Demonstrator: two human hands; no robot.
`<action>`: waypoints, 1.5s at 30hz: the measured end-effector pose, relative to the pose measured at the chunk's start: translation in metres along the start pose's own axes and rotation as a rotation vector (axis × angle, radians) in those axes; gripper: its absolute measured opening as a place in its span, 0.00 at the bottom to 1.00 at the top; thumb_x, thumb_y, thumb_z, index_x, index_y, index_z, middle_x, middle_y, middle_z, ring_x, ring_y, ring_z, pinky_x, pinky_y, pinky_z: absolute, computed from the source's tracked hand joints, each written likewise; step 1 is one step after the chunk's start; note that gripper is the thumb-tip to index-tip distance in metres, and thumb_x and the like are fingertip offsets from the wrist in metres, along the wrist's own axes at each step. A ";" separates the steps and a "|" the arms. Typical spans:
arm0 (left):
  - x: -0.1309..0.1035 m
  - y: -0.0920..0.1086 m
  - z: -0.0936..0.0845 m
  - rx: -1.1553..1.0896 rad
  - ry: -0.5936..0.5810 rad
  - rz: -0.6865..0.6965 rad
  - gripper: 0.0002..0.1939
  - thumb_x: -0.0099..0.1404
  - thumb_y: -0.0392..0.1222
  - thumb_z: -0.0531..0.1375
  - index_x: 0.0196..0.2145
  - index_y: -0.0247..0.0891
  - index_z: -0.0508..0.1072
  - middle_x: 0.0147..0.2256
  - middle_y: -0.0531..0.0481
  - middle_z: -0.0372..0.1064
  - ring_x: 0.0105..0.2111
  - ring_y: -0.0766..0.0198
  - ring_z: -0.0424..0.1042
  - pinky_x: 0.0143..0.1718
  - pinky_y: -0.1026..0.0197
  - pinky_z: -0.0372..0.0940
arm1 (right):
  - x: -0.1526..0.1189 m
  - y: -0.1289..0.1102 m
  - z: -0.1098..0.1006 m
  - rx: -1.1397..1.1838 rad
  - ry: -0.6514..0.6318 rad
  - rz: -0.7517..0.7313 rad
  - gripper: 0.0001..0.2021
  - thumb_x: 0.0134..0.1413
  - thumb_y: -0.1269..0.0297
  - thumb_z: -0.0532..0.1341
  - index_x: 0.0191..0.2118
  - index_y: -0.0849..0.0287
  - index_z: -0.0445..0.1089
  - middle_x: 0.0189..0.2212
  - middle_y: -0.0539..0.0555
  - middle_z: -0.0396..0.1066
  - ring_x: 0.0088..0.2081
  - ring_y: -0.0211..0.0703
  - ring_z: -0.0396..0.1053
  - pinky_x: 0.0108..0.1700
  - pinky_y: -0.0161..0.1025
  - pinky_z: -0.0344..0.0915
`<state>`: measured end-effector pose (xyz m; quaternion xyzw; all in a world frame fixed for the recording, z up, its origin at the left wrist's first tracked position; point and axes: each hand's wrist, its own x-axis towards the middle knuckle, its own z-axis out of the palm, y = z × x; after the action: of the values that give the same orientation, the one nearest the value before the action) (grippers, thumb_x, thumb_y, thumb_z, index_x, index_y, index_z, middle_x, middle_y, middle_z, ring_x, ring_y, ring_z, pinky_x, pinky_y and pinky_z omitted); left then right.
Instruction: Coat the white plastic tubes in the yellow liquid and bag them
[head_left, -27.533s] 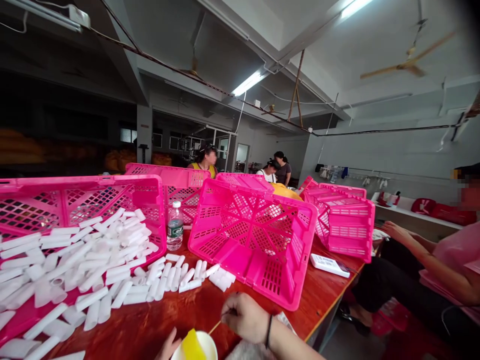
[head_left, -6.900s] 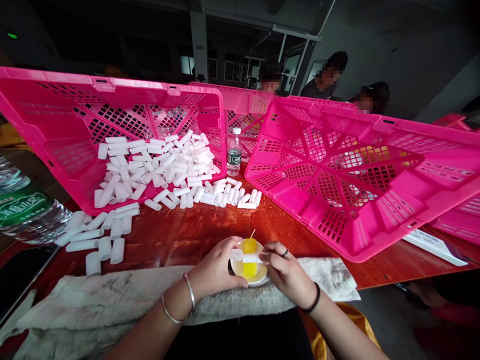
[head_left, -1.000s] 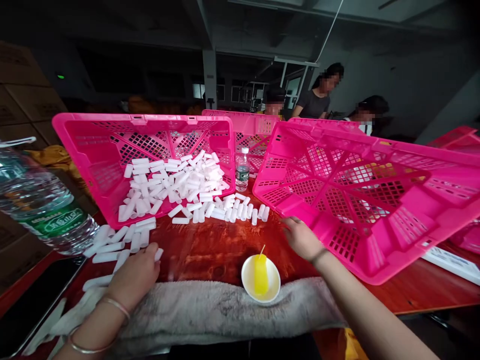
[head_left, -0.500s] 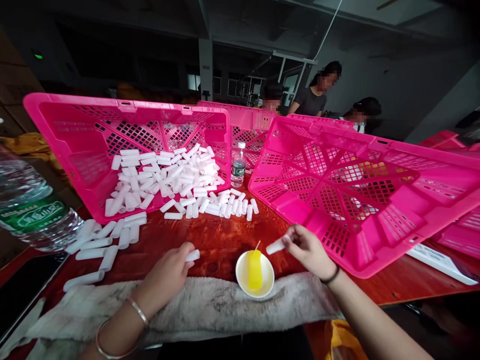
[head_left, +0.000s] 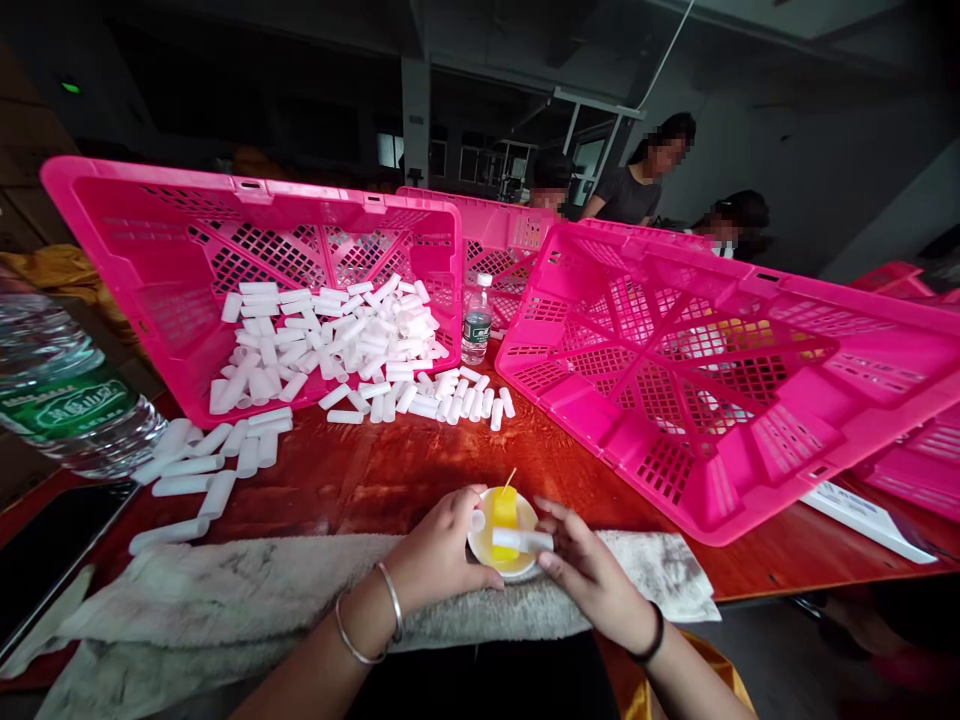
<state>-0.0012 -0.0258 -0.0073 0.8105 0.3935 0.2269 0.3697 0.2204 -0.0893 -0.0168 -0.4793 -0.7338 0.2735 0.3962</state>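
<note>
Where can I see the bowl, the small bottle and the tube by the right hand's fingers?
Bowl (head_left: 527, 516), head view: bare inner wall.
Small bottle (head_left: 477, 326), head view: label.
Tube (head_left: 520, 540), head view: middle of its side.

The grip of the left hand (head_left: 439, 545) hides all but the end of one tube (head_left: 478, 520) and covers a side of the bowl (head_left: 529, 516). A second tube (head_left: 523, 540), blurred by the right hand (head_left: 592, 575), screens part of the yellow piece (head_left: 505, 508). The cloth (head_left: 247, 575) hides much of the near edge of the table (head_left: 375, 490). Toward the table's left edge, the big bottle (head_left: 67, 400) and phone (head_left: 52, 545) run out of view. Near the far edge, the small bottle (head_left: 476, 325) bears lettering too small to read. Toward the right edge, the crate (head_left: 615, 440) is cut off and covers part of a white box (head_left: 870, 515).
</note>
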 end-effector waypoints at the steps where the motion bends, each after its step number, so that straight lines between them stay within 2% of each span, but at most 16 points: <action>1: 0.000 0.000 0.000 -0.002 0.012 0.000 0.48 0.40 0.45 0.73 0.56 0.40 0.55 0.54 0.39 0.60 0.54 0.48 0.60 0.55 0.44 0.58 | 0.000 0.000 0.000 -0.003 0.007 0.016 0.13 0.60 0.67 0.53 0.51 0.57 0.63 0.38 0.57 0.70 0.40 0.45 0.71 0.41 0.42 0.70; 7: 0.000 0.003 -0.002 -0.022 0.021 -0.023 0.46 0.39 0.44 0.73 0.54 0.40 0.58 0.53 0.41 0.62 0.52 0.49 0.63 0.53 0.46 0.60 | 0.001 -0.002 0.003 -0.124 0.043 -0.181 0.08 0.58 0.69 0.55 0.41 0.56 0.70 0.40 0.57 0.66 0.41 0.45 0.68 0.42 0.42 0.69; 10: 0.001 0.002 -0.001 -0.036 0.026 -0.026 0.45 0.39 0.44 0.73 0.53 0.40 0.59 0.53 0.41 0.61 0.52 0.50 0.63 0.53 0.47 0.60 | 0.000 -0.003 0.006 0.086 0.031 0.018 0.12 0.60 0.65 0.54 0.49 0.56 0.63 0.38 0.57 0.69 0.37 0.43 0.70 0.37 0.40 0.71; 12: 0.001 0.002 -0.001 -0.033 0.029 -0.016 0.45 0.39 0.44 0.73 0.53 0.41 0.59 0.53 0.42 0.62 0.53 0.50 0.63 0.54 0.47 0.60 | 0.000 -0.005 0.005 0.122 0.014 0.109 0.12 0.61 0.64 0.53 0.49 0.57 0.63 0.35 0.56 0.70 0.34 0.42 0.71 0.36 0.39 0.71; 15: 0.001 0.001 -0.001 -0.028 0.025 -0.008 0.45 0.39 0.44 0.73 0.53 0.41 0.59 0.53 0.42 0.62 0.52 0.50 0.63 0.54 0.47 0.60 | 0.002 -0.009 0.002 -0.049 0.005 -0.034 0.08 0.60 0.68 0.53 0.40 0.58 0.69 0.38 0.58 0.69 0.41 0.45 0.69 0.43 0.43 0.68; 18: 0.001 0.001 -0.001 -0.032 0.025 -0.011 0.44 0.39 0.44 0.73 0.53 0.41 0.59 0.53 0.42 0.61 0.52 0.50 0.63 0.53 0.47 0.60 | 0.003 -0.010 0.000 -0.108 0.009 -0.154 0.08 0.58 0.69 0.54 0.39 0.57 0.70 0.41 0.58 0.67 0.45 0.47 0.67 0.45 0.44 0.67; 21: 0.001 0.002 -0.002 -0.030 0.021 -0.017 0.44 0.40 0.44 0.73 0.53 0.40 0.59 0.53 0.41 0.61 0.53 0.50 0.62 0.54 0.48 0.60 | 0.001 -0.010 0.005 0.065 0.033 0.048 0.09 0.59 0.65 0.55 0.45 0.57 0.64 0.37 0.57 0.69 0.38 0.44 0.70 0.38 0.41 0.70; 24: 0.001 0.003 -0.002 -0.009 0.014 -0.021 0.44 0.40 0.43 0.73 0.53 0.40 0.58 0.53 0.41 0.61 0.53 0.50 0.62 0.54 0.47 0.59 | -0.001 -0.010 0.010 0.107 0.051 0.200 0.09 0.60 0.63 0.54 0.44 0.59 0.64 0.31 0.55 0.71 0.30 0.41 0.71 0.30 0.37 0.70; 26: 0.002 0.003 -0.002 -0.002 0.012 -0.018 0.45 0.40 0.44 0.73 0.53 0.40 0.57 0.53 0.41 0.61 0.53 0.50 0.62 0.54 0.47 0.59 | -0.001 -0.009 0.010 -0.045 0.072 0.076 0.06 0.59 0.66 0.55 0.41 0.59 0.66 0.35 0.57 0.71 0.36 0.43 0.72 0.36 0.40 0.71; 28: 0.002 0.004 -0.003 0.006 0.010 0.002 0.45 0.40 0.45 0.73 0.53 0.41 0.57 0.52 0.41 0.61 0.52 0.49 0.62 0.53 0.47 0.60 | -0.002 -0.005 0.007 -0.231 0.074 -0.164 0.07 0.57 0.72 0.55 0.40 0.58 0.68 0.41 0.58 0.70 0.43 0.46 0.69 0.43 0.43 0.69; 31: 0.000 0.006 -0.008 0.061 0.043 0.067 0.40 0.44 0.44 0.71 0.51 0.40 0.57 0.52 0.40 0.59 0.53 0.48 0.61 0.53 0.46 0.59 | -0.002 0.001 0.005 -0.338 0.068 -0.403 0.11 0.55 0.77 0.56 0.40 0.54 0.68 0.41 0.56 0.69 0.43 0.45 0.68 0.43 0.43 0.69; 33: -0.004 0.009 -0.013 0.110 0.093 0.092 0.24 0.56 0.41 0.62 0.48 0.38 0.58 0.50 0.40 0.60 0.51 0.52 0.62 0.51 0.49 0.61 | -0.001 0.001 0.005 -0.238 0.141 -0.342 0.11 0.55 0.76 0.57 0.42 0.54 0.66 0.41 0.55 0.69 0.43 0.44 0.69 0.43 0.42 0.69; 35: -0.009 0.015 -0.019 0.163 0.111 0.106 0.10 0.65 0.36 0.51 0.45 0.38 0.59 0.45 0.42 0.63 0.46 0.57 0.66 0.47 0.52 0.64 | 0.001 -0.006 0.005 -0.066 0.223 -0.181 0.11 0.57 0.73 0.56 0.45 0.55 0.64 0.41 0.56 0.69 0.42 0.43 0.70 0.42 0.40 0.69; 39: -0.017 0.030 -0.028 0.343 0.073 0.195 0.11 0.67 0.35 0.49 0.46 0.39 0.62 0.42 0.45 0.66 0.44 0.57 0.66 0.46 0.53 0.64 | 0.009 -0.032 0.001 0.099 0.182 -0.004 0.09 0.59 0.67 0.56 0.45 0.56 0.65 0.38 0.55 0.71 0.39 0.42 0.71 0.41 0.38 0.69; 43: -0.024 0.050 -0.032 0.557 0.028 0.188 0.11 0.66 0.36 0.52 0.46 0.39 0.65 0.39 0.44 0.69 0.41 0.51 0.67 0.44 0.47 0.63 | 0.012 -0.057 -0.011 -0.015 0.026 0.046 0.06 0.60 0.66 0.55 0.42 0.57 0.66 0.35 0.54 0.72 0.37 0.41 0.71 0.40 0.37 0.68; 45: -0.031 0.060 -0.027 0.449 -0.062 0.156 0.09 0.66 0.39 0.53 0.44 0.39 0.67 0.37 0.45 0.70 0.38 0.53 0.69 0.40 0.51 0.65 | 0.009 -0.067 -0.015 -0.158 0.008 -0.042 0.06 0.61 0.67 0.53 0.37 0.56 0.66 0.30 0.53 0.70 0.32 0.40 0.69 0.35 0.37 0.67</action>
<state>-0.0091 -0.0647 0.0539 0.9069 0.3590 0.1364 0.1733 0.1989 -0.1065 0.0463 -0.4948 -0.7613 0.2047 0.3657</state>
